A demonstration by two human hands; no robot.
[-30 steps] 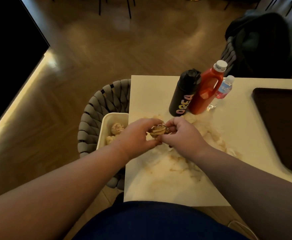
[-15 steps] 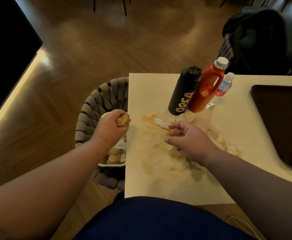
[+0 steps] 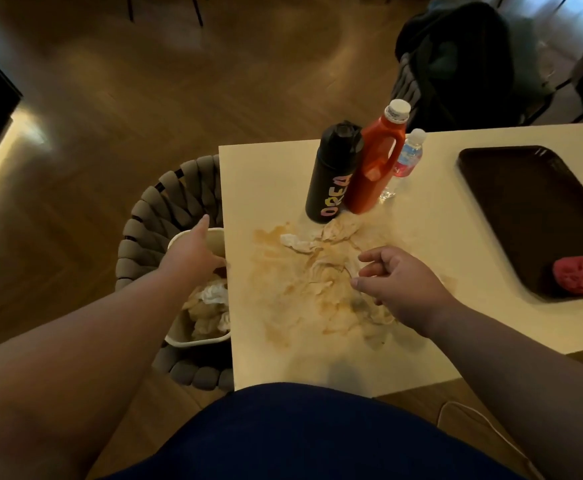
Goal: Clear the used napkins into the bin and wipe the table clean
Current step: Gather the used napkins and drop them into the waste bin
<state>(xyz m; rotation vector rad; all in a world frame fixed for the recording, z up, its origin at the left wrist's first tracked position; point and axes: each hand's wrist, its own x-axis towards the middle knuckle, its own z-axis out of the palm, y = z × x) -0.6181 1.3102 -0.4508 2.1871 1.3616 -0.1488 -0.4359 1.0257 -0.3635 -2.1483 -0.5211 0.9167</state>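
Used napkins point(image 3: 317, 237) are noted crumpled on the stained table point(image 3: 259, 174), beneath and just beyond the right hand point(image 3: 401, 285), whose loosely curled fingers grasp nothing. The left hand point(image 3: 193, 254) is held outstretched and empty over the bin point(image 3: 196, 342), which is set just beside the table's left edge. Bare tabletop is left along the near edge; bottles point(image 3: 331, 174) and a tray point(image 3: 525, 209) bound the far and right sides.

Three bottles point(image 3: 362, 168) block the table's point(image 3: 266, 174) far side; tray point(image 3: 532, 209) blocks right; near edge open, bin point(image 3: 196, 341) beside.
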